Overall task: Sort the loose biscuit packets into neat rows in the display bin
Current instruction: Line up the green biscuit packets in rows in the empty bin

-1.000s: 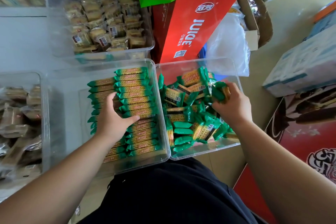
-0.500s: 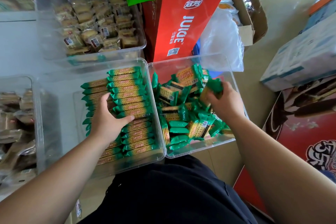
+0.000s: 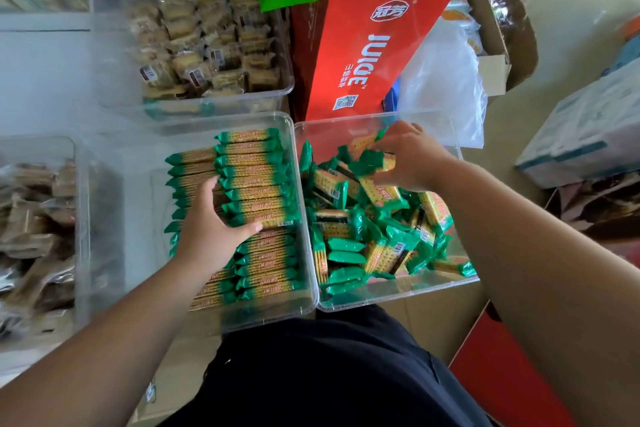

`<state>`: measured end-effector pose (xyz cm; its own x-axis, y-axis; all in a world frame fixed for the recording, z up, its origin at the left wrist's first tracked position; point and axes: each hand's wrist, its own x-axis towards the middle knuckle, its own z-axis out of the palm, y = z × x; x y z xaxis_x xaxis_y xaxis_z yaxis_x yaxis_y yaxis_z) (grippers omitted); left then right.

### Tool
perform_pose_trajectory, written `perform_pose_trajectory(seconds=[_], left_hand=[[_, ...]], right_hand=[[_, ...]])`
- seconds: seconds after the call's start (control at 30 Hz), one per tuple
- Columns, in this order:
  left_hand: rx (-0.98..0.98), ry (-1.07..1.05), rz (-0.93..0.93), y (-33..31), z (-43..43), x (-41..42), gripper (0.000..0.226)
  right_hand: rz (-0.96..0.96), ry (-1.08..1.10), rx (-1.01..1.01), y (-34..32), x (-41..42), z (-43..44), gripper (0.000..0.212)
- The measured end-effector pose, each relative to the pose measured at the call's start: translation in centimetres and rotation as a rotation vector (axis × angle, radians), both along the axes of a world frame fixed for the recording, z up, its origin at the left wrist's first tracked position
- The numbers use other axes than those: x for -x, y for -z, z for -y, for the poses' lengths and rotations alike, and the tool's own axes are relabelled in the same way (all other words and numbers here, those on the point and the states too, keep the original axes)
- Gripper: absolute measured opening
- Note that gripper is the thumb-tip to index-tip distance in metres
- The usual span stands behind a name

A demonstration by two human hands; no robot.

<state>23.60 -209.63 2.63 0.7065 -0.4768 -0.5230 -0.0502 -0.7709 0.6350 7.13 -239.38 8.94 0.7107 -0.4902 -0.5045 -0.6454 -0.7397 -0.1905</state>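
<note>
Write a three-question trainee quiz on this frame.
1. True or false: the packets in the left bin lie in rows.
2. The right hand grips packets in: A, the left bin; B, the right bin; C, neither.
3. Fill in: the packets' ends are ___ in colour.
Key: 1 true; 2 B; 3 green.

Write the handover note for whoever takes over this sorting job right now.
Left hand open, resting on the rowed packets in the display bin.
Right hand grips a few green packets over the loose pile in the right-hand bin.
Done: two rows stand in the display bin's right part.
Left: the loose pile to move over; bare floor at the bin's left.
</note>
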Motion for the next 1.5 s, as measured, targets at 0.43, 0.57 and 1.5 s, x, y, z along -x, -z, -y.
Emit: perform_pose_trajectory(seconds=[0.43, 0.57, 1.5], left_hand=[[0.014, -0.001, 0.0, -0.8, 0.4, 0.3, 0.106], [0.014, 0.012, 0.004, -0.9, 0.3, 0.0, 0.108], [0.153, 0.083, -0.396, -1.7, -5.9, 0.1, 0.041]], right_hand=[[-0.106, 0.0, -0.034, 0.6, -0.4, -1.2, 0.09], [-0.193, 0.074, 0.032, 0.2, 0.8, -2.0, 0.061], [0.173, -0.389, 0.229, 2.9, -4.8, -20.3, 0.072]])
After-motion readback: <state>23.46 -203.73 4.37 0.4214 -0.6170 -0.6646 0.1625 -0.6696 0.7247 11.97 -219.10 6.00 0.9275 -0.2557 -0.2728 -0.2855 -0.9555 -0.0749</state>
